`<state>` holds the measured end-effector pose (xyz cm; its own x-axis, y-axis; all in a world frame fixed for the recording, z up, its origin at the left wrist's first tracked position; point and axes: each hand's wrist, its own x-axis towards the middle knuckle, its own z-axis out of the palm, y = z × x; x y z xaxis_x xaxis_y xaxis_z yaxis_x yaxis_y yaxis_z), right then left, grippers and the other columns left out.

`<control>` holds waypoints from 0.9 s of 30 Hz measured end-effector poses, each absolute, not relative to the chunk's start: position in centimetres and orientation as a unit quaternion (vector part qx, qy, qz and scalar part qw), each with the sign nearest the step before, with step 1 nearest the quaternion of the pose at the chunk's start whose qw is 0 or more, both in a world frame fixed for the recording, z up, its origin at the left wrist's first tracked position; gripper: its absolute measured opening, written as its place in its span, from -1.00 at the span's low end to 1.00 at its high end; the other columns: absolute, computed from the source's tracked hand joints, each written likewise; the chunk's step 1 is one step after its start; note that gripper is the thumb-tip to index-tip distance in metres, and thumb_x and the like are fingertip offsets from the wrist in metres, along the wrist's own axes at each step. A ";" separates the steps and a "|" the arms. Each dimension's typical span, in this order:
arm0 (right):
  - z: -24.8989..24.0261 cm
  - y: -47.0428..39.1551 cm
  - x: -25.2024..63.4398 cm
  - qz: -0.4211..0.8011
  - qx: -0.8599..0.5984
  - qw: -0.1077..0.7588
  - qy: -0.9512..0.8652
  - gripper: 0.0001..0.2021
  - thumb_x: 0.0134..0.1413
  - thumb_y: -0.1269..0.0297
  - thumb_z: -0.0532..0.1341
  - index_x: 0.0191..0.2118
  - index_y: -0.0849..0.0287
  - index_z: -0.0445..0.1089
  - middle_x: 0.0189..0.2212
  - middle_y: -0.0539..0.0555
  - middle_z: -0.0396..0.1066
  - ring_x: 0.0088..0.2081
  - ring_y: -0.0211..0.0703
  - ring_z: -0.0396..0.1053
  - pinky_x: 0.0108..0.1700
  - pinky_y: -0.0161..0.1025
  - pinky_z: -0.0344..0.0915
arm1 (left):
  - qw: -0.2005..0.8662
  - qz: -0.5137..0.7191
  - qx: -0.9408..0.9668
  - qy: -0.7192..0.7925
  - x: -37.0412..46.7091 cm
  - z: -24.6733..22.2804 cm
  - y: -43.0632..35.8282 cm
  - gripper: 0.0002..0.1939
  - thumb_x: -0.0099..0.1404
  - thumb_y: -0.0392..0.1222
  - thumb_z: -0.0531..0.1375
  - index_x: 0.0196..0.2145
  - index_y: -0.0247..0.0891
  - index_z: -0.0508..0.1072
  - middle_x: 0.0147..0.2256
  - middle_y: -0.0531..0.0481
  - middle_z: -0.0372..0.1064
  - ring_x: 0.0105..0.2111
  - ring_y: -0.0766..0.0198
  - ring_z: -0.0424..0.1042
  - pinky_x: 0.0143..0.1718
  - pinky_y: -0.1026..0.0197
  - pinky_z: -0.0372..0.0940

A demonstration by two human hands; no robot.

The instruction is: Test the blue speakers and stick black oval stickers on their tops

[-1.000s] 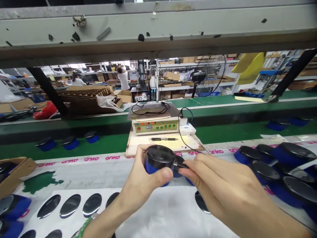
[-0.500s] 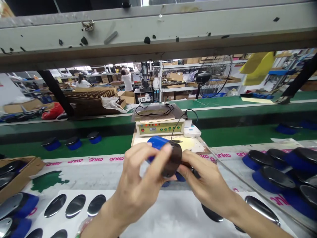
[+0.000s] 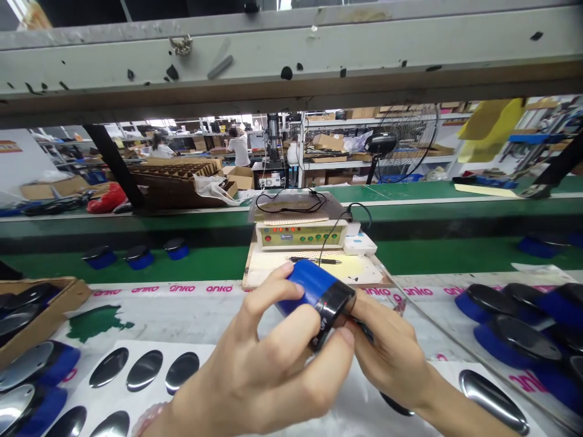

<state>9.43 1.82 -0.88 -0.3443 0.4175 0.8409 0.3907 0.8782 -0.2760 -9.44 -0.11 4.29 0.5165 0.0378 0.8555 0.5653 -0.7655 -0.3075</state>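
Note:
A blue and black round device (image 3: 314, 288) is held up at the middle of the view, tilted, with white "OFF" lettering on its black rim. My left hand (image 3: 273, 352) grips it from the left, fingers on the blue body and thumb near the black rim. At its right edge is my right hand (image 3: 392, 346), its fingers closed round something dark that is mostly hidden behind the device. Glossy black ovals (image 3: 144, 370) lie on a white sheet (image 3: 200, 419) below and left of my hands.
More blue and black devices stand at the right (image 3: 514, 340), at the left (image 3: 27, 364) and on the green belt (image 3: 139, 257). Behind my hands is a control box (image 3: 300, 237) with a pen (image 3: 321, 261) before it. Two people are far back.
The device has turned, so its blue side and the lettering on its rim now show. My left hand has shifted right and its fingers have moved round the device. The view has shifted slightly.

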 end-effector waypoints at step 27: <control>4.3 -1.7 13.1 -0.279 -0.314 0.432 -0.799 -0.83 0.19 0.44 0.18 -0.10 0.23 0.38 -0.51 0.02 0.39 -0.54 -0.26 0.23 -0.49 -0.26 0.10 | -0.249 -0.630 -0.628 -0.383 -13.8 6.0 1.8 -0.53 0.11 0.09 0.28 -0.07 -0.15 0.42 -0.20 0.01 0.45 -0.24 0.20 0.46 -0.26 0.26 0.38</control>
